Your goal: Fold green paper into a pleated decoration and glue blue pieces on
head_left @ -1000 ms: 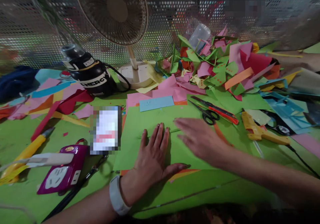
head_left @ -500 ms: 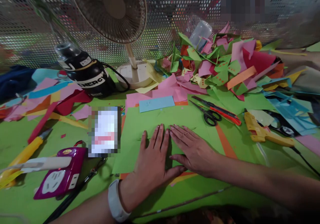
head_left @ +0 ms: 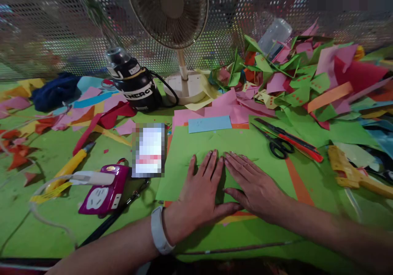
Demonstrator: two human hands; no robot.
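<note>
Hands flat, side by side, near centre of the table. We note the left hand [head_left: 201,193] palm down, fingers spread slightly and pointing far, thumb stretched right under the right hand [head_left: 253,185], which lies palm down too, fingers close together and angled far-left. Neither grips anything; both press the green paper sheet [head_left: 184,160]. A white wristband [head_left: 159,236] circles the left wrist. The sheet is thin, matte, roughly rectangular, lying flat on the green table [head_left: 46,226], long axis running left to right. Far of it lies a pale blue paper strip [head_left: 209,123]; to the right, black-handled scissors [head_left: 276,146] and a yellow glue gun [head_left: 353,174].
</note>
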